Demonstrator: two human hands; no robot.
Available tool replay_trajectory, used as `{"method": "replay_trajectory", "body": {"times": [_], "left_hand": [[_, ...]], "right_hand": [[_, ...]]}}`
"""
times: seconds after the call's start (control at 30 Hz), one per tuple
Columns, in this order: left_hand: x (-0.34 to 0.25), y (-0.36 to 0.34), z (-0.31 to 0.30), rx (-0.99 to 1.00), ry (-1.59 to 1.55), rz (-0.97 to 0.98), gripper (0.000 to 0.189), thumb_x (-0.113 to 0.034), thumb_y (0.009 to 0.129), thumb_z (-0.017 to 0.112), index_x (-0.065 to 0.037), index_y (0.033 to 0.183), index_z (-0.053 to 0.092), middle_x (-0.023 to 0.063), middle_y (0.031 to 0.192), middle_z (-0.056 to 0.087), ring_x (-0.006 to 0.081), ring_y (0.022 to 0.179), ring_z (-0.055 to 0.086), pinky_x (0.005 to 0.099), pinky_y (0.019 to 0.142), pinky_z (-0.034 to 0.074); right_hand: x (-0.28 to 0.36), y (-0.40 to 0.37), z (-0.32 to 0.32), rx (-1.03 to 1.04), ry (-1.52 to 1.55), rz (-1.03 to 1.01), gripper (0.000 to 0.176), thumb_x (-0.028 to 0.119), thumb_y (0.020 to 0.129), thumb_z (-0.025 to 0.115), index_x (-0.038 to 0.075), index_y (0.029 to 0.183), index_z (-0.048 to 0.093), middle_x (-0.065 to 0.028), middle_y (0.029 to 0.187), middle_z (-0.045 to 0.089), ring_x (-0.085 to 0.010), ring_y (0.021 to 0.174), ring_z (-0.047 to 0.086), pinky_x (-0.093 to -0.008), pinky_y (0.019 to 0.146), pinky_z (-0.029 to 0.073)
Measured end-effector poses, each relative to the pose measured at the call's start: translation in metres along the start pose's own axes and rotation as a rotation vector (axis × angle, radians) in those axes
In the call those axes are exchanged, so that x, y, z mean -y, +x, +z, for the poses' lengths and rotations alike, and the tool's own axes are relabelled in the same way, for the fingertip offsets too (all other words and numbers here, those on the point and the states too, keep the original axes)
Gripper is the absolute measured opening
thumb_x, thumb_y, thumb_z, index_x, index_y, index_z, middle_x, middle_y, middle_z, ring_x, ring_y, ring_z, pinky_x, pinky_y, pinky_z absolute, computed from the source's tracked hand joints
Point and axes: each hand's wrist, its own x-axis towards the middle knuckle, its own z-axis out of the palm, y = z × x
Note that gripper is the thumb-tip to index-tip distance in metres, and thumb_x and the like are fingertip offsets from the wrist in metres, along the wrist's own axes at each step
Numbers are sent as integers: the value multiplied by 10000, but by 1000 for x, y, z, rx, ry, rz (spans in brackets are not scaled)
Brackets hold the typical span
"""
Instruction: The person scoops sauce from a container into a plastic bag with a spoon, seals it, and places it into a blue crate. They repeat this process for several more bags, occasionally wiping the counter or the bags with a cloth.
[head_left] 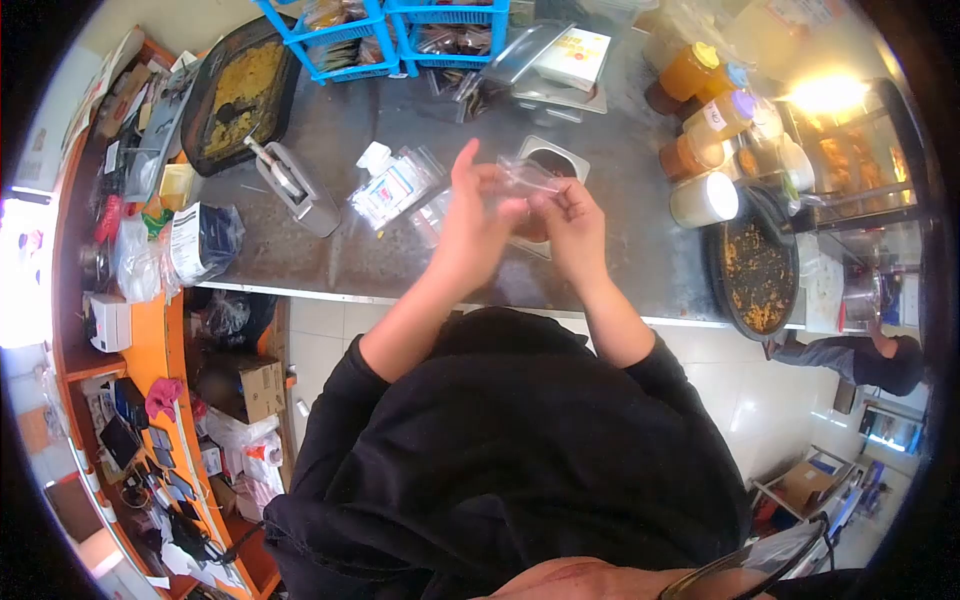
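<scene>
Above the metal table, my right hand (572,222) has its fingers closed on the edge of a small clear plastic bag (528,178). My left hand (475,218) is beside the bag, blurred, with the thumb and forefinger spread; whether it touches the bag is hard to tell. Below and behind the hands is a steel container (572,160) with dark contents, partly hidden. Left of my left hand lies a pile of small clear bags with a printed white packet (388,192).
Farther left are a grey sealer-like device (305,197) and a black tray (197,130) of yellow food. Blue baskets (345,70) line the back. Sauce bottles (690,75), a white-lidded jar (705,200) and another black tray (715,270) are right. A person (865,362) is at far right.
</scene>
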Motion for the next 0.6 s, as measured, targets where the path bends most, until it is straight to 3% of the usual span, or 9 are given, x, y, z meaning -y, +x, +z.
{"method": "replay_trajectory", "body": {"times": [0.1, 0.13, 0.43, 0.53, 0.6], "left_hand": [[8, 4, -34, 36, -42, -201, 281, -29, 924, 561, 15, 1201, 538, 67, 931, 626, 141, 815, 610, 260, 748, 486], [-1, 1, -34, -74, -210, -172, 126, -70, 939, 573, 16, 999, 642, 28, 764, 639, 108, 679, 600, 240, 678, 483], [-11, -17, -98, -177, -304, -42, 139, -117, 941, 592, 4, 990, 642, 15, 793, 631, 67, 689, 562, 215, 628, 456], [-18, -16, -121, -155, -387, 13, 206, -58, 910, 619, 1, 1104, 589, 36, 931, 641, 85, 827, 594, 235, 705, 488], [-32, -18, -127, -58, -478, -9, 352, 20, 862, 639, -8, 1191, 516, 70, 999, 637, 126, 933, 608, 288, 791, 512]], "right_hand": [[5, 1, 6, 78, 19, 11, 88, 12, 863, 654, 0, 944, 623, -25, 862, 669, -61, 801, 599, -221, 685, 486], [7, -1, 13, 67, 56, -35, 87, 18, 865, 657, -5, 943, 629, -28, 868, 671, -63, 795, 597, -216, 682, 480], [17, -11, 88, 53, 461, -79, 171, 40, 858, 686, -15, 1020, 667, -59, 927, 684, -89, 823, 609, -214, 738, 477], [26, -16, 115, 100, 518, -118, 166, 35, 862, 680, -19, 1017, 661, -63, 950, 682, -96, 835, 612, -223, 759, 483], [28, -16, 131, 125, 523, -149, 166, 34, 865, 676, -22, 1019, 656, -62, 960, 681, -97, 843, 614, -225, 769, 485]]}}
